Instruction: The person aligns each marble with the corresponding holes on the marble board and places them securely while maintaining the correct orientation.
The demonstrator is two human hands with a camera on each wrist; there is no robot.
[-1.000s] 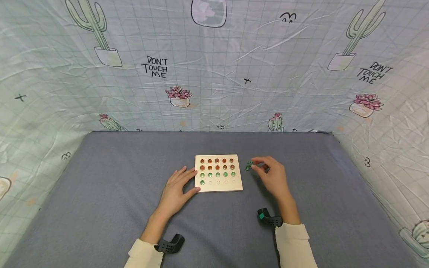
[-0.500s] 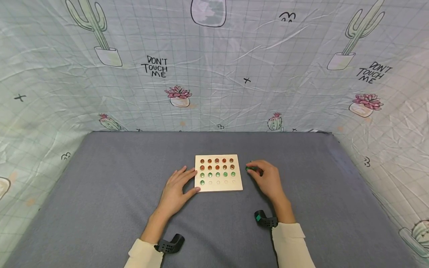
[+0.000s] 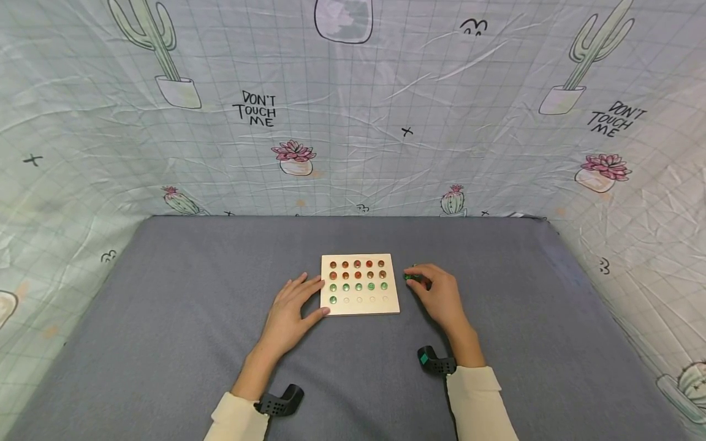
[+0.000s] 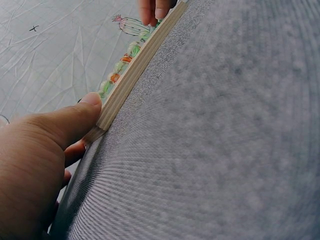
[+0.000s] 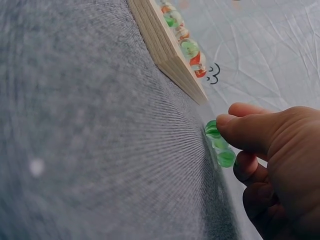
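Right hand (image 3: 441, 297) pinched marble (image 5: 212, 129) | left hand (image 3: 288, 311), fingers out, touched board (image 3: 364, 309) beside it | four holes (image 3: 359, 300) were bare, sixteen full

Your left hand (image 3: 290, 311) is basically palm-down, fingers pretty straight and pointing forward and inward, thumb stuck out well apart from the index. Your left forearm (image 3: 256, 369) angles forward and inward out of a cream sleeve (image 3: 240, 418). Your right hand (image 3: 444, 297) is in the tighter pose tbh: thumb and index tips close together in a pinch, other fingers curled in below. Your right forearm (image 3: 467, 344) leans in a bit too, and your hands sit well apart.
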